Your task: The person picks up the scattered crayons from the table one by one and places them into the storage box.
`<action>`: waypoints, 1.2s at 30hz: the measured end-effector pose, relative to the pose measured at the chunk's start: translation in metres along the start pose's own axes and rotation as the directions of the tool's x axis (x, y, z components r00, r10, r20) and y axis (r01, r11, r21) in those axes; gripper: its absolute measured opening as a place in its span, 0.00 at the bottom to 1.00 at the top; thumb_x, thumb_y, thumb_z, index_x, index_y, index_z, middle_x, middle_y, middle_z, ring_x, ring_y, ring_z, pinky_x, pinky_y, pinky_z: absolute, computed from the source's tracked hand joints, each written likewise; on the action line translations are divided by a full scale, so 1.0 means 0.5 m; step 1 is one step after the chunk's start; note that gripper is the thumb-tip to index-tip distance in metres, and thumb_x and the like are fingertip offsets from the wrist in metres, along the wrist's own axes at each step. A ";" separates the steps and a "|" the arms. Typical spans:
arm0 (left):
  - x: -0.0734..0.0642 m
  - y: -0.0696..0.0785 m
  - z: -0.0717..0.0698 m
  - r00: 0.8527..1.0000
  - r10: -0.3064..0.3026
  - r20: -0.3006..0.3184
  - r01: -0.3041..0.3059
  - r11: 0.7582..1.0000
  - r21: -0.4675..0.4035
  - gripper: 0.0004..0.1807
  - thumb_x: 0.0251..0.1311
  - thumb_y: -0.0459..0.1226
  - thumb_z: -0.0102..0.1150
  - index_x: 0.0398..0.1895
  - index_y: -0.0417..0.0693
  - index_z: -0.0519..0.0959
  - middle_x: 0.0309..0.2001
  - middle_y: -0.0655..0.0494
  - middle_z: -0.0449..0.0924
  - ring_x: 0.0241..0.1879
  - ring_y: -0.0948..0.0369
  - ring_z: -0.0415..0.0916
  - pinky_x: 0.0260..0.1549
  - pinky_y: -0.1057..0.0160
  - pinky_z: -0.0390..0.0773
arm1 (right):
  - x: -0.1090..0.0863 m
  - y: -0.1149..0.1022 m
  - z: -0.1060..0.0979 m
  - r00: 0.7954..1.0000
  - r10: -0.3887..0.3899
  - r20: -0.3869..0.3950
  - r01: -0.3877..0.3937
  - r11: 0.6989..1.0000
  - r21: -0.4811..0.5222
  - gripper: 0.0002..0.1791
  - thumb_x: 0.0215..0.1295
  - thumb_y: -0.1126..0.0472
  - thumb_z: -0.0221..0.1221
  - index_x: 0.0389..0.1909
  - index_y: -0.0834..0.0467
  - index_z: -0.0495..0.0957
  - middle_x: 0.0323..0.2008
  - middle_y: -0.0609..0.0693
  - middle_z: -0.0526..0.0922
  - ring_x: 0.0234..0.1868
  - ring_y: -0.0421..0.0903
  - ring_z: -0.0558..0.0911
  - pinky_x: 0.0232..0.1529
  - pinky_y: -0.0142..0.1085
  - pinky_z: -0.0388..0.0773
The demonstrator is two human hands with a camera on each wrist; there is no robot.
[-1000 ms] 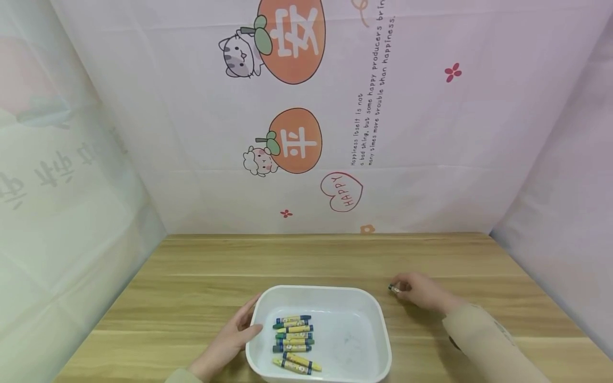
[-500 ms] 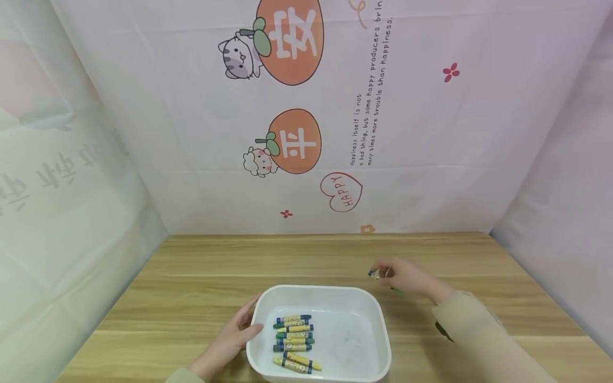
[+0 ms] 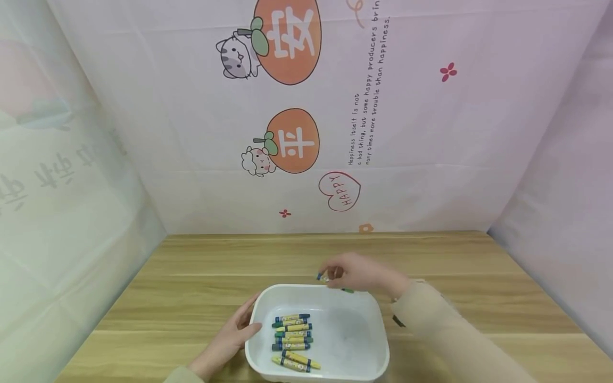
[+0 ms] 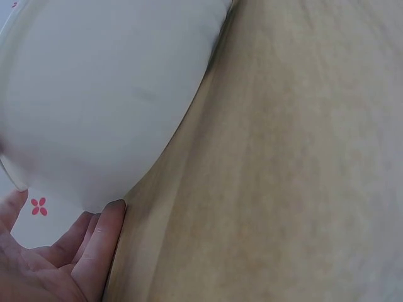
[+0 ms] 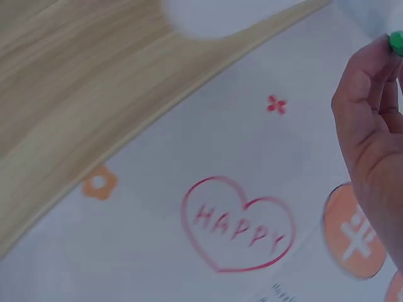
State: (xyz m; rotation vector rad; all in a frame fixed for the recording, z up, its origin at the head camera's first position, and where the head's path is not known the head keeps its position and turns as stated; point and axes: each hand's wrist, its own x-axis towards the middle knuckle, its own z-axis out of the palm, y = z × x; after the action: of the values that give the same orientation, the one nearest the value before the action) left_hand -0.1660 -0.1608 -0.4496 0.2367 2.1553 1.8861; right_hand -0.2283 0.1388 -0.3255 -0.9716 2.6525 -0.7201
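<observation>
My right hand (image 3: 356,272) pinches a green crayon (image 3: 324,279) above the far rim of a white plastic basin (image 3: 380,340). The crayon's blue-banded end pokes out on the left, and its green tip (image 5: 396,43) shows in the right wrist view; the fingers cover its middle. At the basin's left side, my left hand (image 3: 229,336) grips the wall, thumb over the rim and fingers (image 4: 104,245) against the outside. Several yellow-wrapped crayons (image 3: 293,334) lie in a column in the basin's left half, with two yellow ones (image 3: 299,360) slightly askew at the near end.
The basin stands on a wood-grain table (image 3: 215,271). A printed white cloth (image 3: 407,133) hangs behind the table's far edge, and more cloth (image 3: 565,186) encloses the sides.
My right hand has carried the green crayon leftward from the table right of the basin to the far rim. The left hand stays on the basin, and the crayons inside have not moved.
</observation>
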 end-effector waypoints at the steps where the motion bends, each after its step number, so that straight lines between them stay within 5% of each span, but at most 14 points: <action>1: 0.000 -0.001 -0.001 1.000 0.001 -0.001 -0.001 1.000 0.007 0.39 0.63 0.37 0.50 0.73 0.48 0.44 0.65 0.23 0.51 0.53 0.48 0.73 0.40 0.53 0.83 | 0.007 -0.013 0.005 1.000 -0.009 0.022 0.009 1.000 -0.011 0.13 0.60 0.61 0.59 0.46 0.51 0.79 0.32 0.41 0.79 0.36 0.37 0.76 0.32 0.26 0.77; 6: 0.000 -0.003 -0.002 1.000 0.001 -0.005 -0.001 1.000 0.008 0.39 0.63 0.38 0.51 0.73 0.49 0.44 0.65 0.24 0.52 0.52 0.49 0.73 0.39 0.53 0.83 | 0.037 -0.064 0.038 0.986 -0.013 0.165 0.024 0.998 -0.063 0.11 0.59 0.61 0.61 0.44 0.49 0.80 0.30 0.39 0.77 0.34 0.35 0.75 0.33 0.25 0.74; 13: 0.000 -0.002 0.002 1.000 -0.005 -0.007 0.005 1.000 0.004 0.39 0.63 0.37 0.51 0.73 0.49 0.44 0.65 0.24 0.52 0.51 0.49 0.74 0.39 0.52 0.83 | 0.054 -0.087 0.093 0.924 0.086 0.373 -0.033 0.989 -0.144 0.09 0.58 0.63 0.61 0.38 0.48 0.79 0.29 0.39 0.76 0.30 0.34 0.73 0.30 0.25 0.74; 23: 0.002 -0.002 0.004 1.000 -0.003 -0.010 0.003 1.000 0.003 0.39 0.63 0.37 0.51 0.73 0.49 0.44 0.66 0.24 0.50 0.54 0.46 0.72 0.39 0.52 0.83 | 0.049 -0.080 0.117 0.866 0.200 0.458 -0.164 0.979 -0.119 0.09 0.56 0.67 0.62 0.33 0.49 0.79 0.28 0.41 0.74 0.30 0.35 0.75 0.27 0.27 0.80; 28: 0.002 -0.001 0.004 1.000 0.005 -0.012 -0.004 0.999 0.032 0.39 0.62 0.38 0.52 0.73 0.49 0.45 0.65 0.24 0.54 0.53 0.47 0.73 0.39 0.53 0.83 | 0.046 -0.076 0.111 0.878 0.168 0.449 -0.147 0.986 -0.081 0.10 0.56 0.67 0.61 0.35 0.49 0.79 0.29 0.41 0.75 0.32 0.34 0.74 0.28 0.27 0.80; 36: 0.001 0.000 0.004 1.000 0.007 0.001 -0.007 0.999 0.042 0.39 0.63 0.39 0.52 0.73 0.49 0.46 0.63 0.24 0.56 0.52 0.49 0.74 0.39 0.54 0.83 | 0.013 -0.075 0.060 0.932 0.062 0.358 -0.078 0.997 0.030 0.13 0.58 0.63 0.61 0.44 0.50 0.78 0.29 0.39 0.76 0.31 0.34 0.74 0.29 0.26 0.76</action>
State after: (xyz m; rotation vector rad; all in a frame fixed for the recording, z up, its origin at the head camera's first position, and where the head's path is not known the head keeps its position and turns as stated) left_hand -0.1660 -0.1586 -0.4501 0.2532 2.1978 1.8462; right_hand -0.2018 0.0985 -0.3318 -0.8938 2.3309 -0.5249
